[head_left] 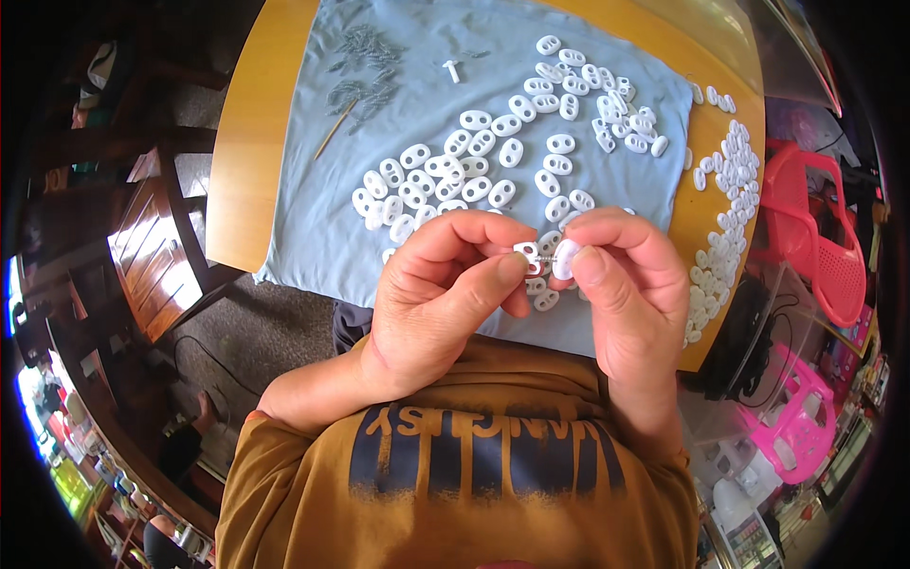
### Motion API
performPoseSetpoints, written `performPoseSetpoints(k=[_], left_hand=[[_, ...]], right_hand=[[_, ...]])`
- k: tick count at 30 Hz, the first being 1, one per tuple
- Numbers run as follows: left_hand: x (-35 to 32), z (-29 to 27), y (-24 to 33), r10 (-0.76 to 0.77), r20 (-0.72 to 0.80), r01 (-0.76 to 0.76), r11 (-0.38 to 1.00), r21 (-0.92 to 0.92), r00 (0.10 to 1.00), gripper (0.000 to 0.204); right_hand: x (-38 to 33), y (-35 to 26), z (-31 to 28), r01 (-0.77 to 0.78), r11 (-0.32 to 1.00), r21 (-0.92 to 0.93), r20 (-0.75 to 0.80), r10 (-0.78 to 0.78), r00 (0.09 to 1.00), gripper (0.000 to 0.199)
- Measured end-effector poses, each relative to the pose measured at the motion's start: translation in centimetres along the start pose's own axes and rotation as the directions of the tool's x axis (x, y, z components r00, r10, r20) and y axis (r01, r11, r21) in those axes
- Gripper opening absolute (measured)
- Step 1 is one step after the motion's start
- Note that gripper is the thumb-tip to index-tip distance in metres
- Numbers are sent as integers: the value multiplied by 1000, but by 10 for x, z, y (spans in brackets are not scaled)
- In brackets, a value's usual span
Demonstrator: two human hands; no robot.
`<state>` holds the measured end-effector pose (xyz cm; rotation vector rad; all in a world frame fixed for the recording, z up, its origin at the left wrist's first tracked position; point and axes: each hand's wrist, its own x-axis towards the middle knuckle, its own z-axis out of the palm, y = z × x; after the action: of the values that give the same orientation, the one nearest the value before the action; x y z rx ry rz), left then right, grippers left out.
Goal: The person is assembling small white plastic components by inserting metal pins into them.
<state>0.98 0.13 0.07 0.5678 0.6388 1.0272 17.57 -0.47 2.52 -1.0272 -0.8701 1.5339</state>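
My left hand (441, 294) pinches a small white plastic piece with holes (528, 250) between thumb and fingers; it looks like part of a cord lock. Facing it, a smooth white oval cord-lock piece (566, 258) is gripped by the thumb and fingertips of my right hand (630, 289). A thin metal spring (546, 257) bridges the narrow gap between the two pieces. Just beyond my fingers, white two-hole oval cord locks (476, 190) lie scattered over a light blue cloth (379, 256). Some of them are partly hidden by my hands.
Small grey springs (365, 90) are heaped at the cloth's far left, beside a thin wooden stick (335, 130). A white T-shaped piece (452, 71) lies nearby. More white pieces (725, 228) cover the wooden table's (244, 171) right edge. Red (806, 213) and pink plastic chairs (801, 427) stand right.
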Motion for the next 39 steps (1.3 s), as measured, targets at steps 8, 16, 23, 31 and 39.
performPoseSetpoints(k=[8, 16, 23, 31, 39], left_hand=[[0, 1, -2, 20, 21, -20, 999, 32, 1000, 16], [-4, 6, -2, 34, 2, -34, 984, 174, 999, 17], [-5, 9, -4, 11, 43, -15, 994, 107, 999, 18], [-5, 5, -3, -52, 112, 39, 993, 116, 992, 36], [-5, 11, -4, -73, 91, 68, 996, 63, 993, 38]], right_hand=[[2, -1, 0, 116, 981, -154, 15, -115, 993, 13], [4, -6, 0, 371, 731, -573, 160, -344, 925, 15], [-2, 1, -2, 325, 763, -559, 89, -334, 938, 15], [-2, 3, -12, 445, 685, -577, 213, -400, 891, 20], [-1, 7, -14, 496, 718, -488, 230, -442, 867, 25]])
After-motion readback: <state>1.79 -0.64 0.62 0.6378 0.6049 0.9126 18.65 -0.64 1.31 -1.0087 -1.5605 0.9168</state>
